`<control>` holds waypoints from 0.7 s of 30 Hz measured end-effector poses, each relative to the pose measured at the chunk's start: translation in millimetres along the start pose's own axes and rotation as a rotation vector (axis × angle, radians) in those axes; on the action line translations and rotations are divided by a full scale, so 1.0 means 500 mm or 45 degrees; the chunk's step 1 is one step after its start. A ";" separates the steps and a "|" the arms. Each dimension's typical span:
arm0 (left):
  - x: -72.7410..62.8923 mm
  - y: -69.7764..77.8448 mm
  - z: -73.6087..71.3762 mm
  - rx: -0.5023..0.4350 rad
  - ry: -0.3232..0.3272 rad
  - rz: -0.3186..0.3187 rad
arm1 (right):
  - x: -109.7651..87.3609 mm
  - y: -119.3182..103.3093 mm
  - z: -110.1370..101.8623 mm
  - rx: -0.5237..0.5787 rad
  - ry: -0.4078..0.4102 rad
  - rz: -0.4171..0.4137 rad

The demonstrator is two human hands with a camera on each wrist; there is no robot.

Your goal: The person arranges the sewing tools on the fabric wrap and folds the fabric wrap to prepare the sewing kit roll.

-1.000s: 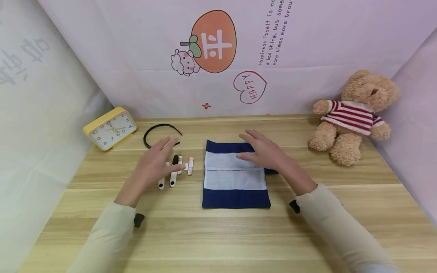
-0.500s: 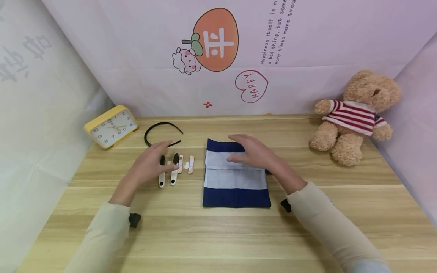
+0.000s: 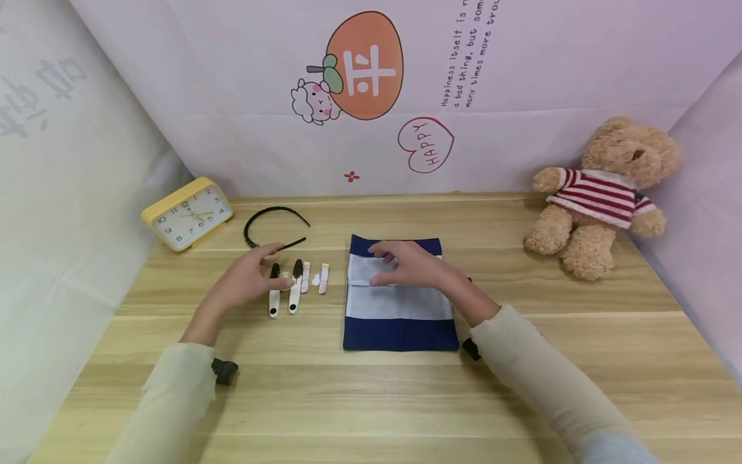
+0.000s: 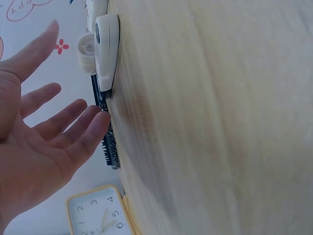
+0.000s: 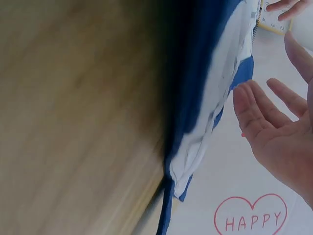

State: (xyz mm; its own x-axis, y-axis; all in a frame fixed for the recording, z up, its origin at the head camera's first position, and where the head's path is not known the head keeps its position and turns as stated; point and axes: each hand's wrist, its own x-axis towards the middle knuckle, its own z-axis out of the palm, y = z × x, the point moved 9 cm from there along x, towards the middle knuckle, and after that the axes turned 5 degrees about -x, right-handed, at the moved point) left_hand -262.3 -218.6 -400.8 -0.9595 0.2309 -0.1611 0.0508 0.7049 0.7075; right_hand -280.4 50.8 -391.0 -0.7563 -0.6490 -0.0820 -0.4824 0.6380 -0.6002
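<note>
A flat navy and pale cloth piece [image 3: 400, 334] lies on the table under my right hand [image 3: 413, 263]. That hand hovers over its upper part, fingers loosely bent, holding nothing. My left hand [image 3: 242, 278] is over the left group of small things, thumb and fingers apart and nothing between them. By its thumb lie two slim white pieces with black tips [image 3: 294, 298] and a small cream ring-shaped roll [image 4: 87, 51]. Right of these are two small pale strips [image 3: 324, 279] and a tiny white piece [image 3: 315, 279]. A black headband [image 3: 278, 208] lies beyond the left fingers.
A yellow alarm clock [image 3: 188, 214] stands at the back left. At the back right a teddy bear [image 3: 603, 200] in a striped shirt sits against the wall. Printed white cloth [image 3: 232, 96] hangs behind the wooden table [image 3: 348, 406].
My right hand has moved left and lower over the cloth, its fingers bending more. The left hand has drifted slightly left, uncovering more of the white pieces. The objects stay in place.
</note>
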 end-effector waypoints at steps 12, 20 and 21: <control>0.001 -0.027 -0.005 -0.149 -0.051 -0.004 | 0.019 0.000 0.028 0.159 -0.101 -0.034; 0.003 -0.032 0.001 -0.157 -0.085 -0.014 | 0.035 0.011 0.046 0.231 -0.156 -0.024; 0.005 -0.032 0.002 -0.146 -0.092 -0.014 | 0.037 0.012 0.048 0.233 -0.158 -0.017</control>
State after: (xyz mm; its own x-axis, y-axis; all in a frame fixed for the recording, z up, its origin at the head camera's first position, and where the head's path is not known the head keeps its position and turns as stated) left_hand -265.1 -228.9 -413.1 -0.9372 0.2744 -0.2153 0.0047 0.6272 0.7788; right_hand -286.5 32.8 -414.9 -0.6849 -0.7101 -0.1635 -0.3950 0.5503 -0.7356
